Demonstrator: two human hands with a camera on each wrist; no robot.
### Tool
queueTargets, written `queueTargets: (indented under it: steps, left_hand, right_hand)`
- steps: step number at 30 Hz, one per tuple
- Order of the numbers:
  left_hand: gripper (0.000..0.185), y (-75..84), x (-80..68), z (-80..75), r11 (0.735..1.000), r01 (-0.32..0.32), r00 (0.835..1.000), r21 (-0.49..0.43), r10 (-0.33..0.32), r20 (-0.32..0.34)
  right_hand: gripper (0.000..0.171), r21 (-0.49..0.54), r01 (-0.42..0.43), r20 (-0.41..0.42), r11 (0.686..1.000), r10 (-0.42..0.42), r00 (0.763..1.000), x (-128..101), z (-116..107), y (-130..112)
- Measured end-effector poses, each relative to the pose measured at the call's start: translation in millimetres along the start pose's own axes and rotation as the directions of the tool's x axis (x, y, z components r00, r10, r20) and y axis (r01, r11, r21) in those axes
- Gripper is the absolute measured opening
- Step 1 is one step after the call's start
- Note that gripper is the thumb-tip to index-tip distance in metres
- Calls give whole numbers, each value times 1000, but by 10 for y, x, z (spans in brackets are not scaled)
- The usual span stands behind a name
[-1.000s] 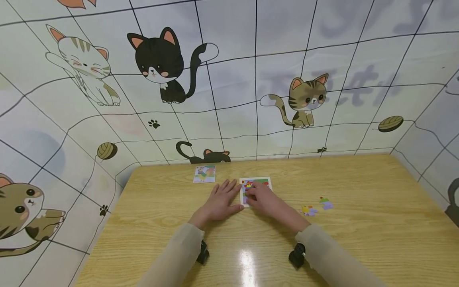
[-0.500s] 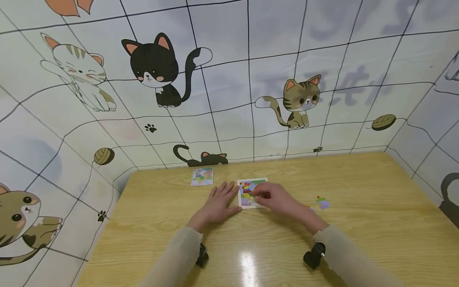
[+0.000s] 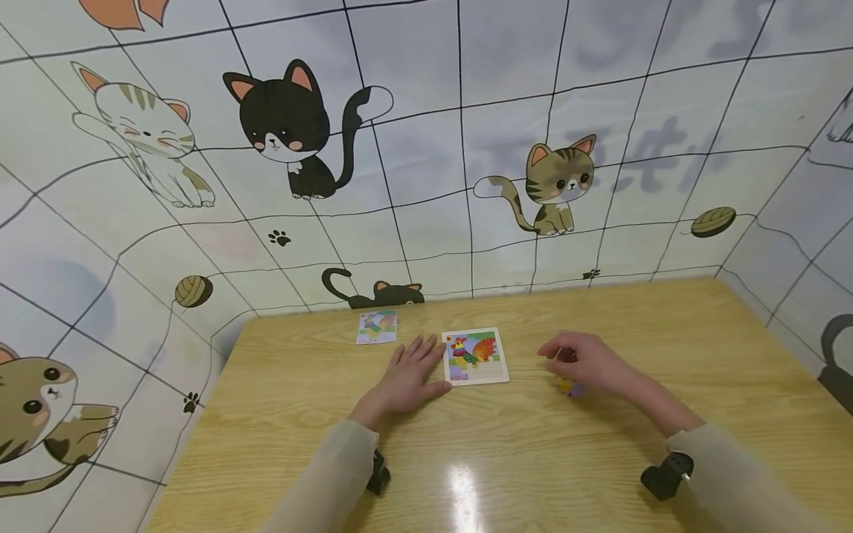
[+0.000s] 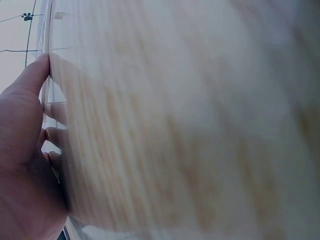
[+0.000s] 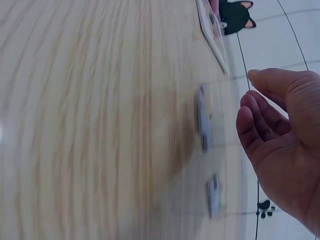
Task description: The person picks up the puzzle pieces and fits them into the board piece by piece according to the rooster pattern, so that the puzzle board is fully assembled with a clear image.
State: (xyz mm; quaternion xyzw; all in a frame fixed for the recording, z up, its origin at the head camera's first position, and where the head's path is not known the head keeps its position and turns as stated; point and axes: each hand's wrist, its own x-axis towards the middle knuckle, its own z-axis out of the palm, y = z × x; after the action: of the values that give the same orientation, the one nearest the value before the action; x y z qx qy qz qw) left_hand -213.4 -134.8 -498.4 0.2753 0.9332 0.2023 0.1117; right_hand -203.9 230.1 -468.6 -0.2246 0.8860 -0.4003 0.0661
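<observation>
A white-framed jigsaw puzzle (image 3: 474, 355) showing a colourful rooster lies mid-table, with a pale bare patch at its lower right. My left hand (image 3: 408, 377) rests flat on the table, fingers spread and straight, fingertips and thumb along the puzzle's left edge. To the right, my right hand (image 3: 589, 361) hovers over a yellow and purple puzzle piece (image 3: 569, 388), its fingers loosely bent and nothing between them. Below that hand in the right wrist view lie this piece and a second puzzle piece (image 5: 214, 197), which the hand hides from the head view.
A small picture card (image 3: 377, 327) with a similar rooster lies at the table's back left. Behind the wooden table (image 3: 520, 459) stands a wall covering (image 3: 426, 148) printed with cats, close along the far edge.
My right hand has left the puzzle and moved right, over the loose pieces. More of the rooster picture shows now. The left hand has stayed in place at the puzzle's edge.
</observation>
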Motion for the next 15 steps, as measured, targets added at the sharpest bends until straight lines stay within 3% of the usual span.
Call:
queueTargets:
  steps: [9, 15]
  left_hand:
    - [77, 29, 9, -1, 1000, -4, 1000, -2, 4, -2]
    - [76, 21, 2, -7, 1000, 2, 1000, 0, -2, 0]
  right_hand:
    - [25, -35, 15, 44, 999, -13, 999, -207, -146, 219]
    - [32, 26, -14, 109, 1000, 11, 994, -247, -131, 259]
